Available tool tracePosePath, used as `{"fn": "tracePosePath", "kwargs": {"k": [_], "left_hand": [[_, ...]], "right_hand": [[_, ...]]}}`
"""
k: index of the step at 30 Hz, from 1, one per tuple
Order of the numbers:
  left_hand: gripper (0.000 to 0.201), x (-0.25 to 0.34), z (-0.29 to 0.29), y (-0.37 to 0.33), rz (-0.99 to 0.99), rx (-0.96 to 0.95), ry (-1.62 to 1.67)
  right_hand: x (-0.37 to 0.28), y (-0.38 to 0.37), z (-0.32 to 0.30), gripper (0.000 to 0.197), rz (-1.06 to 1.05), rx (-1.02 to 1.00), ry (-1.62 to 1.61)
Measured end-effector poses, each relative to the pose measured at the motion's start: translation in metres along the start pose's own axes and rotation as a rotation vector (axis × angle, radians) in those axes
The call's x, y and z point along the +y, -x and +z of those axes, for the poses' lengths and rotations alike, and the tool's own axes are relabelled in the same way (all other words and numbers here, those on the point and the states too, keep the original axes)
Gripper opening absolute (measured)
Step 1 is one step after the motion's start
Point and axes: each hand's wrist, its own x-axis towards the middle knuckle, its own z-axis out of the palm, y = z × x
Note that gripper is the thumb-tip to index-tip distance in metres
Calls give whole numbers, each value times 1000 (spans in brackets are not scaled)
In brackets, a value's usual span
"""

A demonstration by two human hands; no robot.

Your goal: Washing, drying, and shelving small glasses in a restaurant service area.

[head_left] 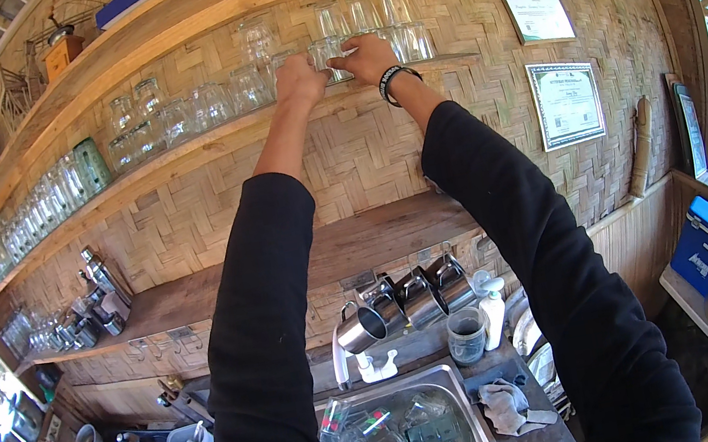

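Observation:
Both my arms reach up to the upper wall shelf (259,114), where clear drinking glasses stand in rows, some stacked on others. My left hand (302,77) is closed, its fingers curled at the glasses and partly hidden behind the hand. Beside it, my right hand (367,59), with a dark wristband (392,86), has its thumb pointing left and its fingers bent around a clear glass (335,52) between the two hands. Stacked glasses (392,8) stand just behind and right of my right hand. More glasses (206,107) line the shelf to the left.
Below, a metal sink (458,382) holds several glasses in water. Steel mugs (419,295) hang above it, near a white tap (378,366). A lower wooden shelf (358,244) crosses the woven wall. A blue cooler box (704,244) stands at right, a cloth (510,406) beside the sink.

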Motion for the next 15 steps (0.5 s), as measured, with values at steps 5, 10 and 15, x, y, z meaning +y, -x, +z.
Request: {"fn": "tracePosePath", "kwargs": {"k": [5,10,15], "left_hand": [[36,3,0,2,20,-41,33],[34,-7,-2,1,11,-38,35],[36,-5,3,0,29,-13,20]], "right_hand": [[8,-1,-5,66,-4,-17,-13],[-4,7,-7,70,-19,-41,3],[0,6,-8,78,-62,33,71]]}}
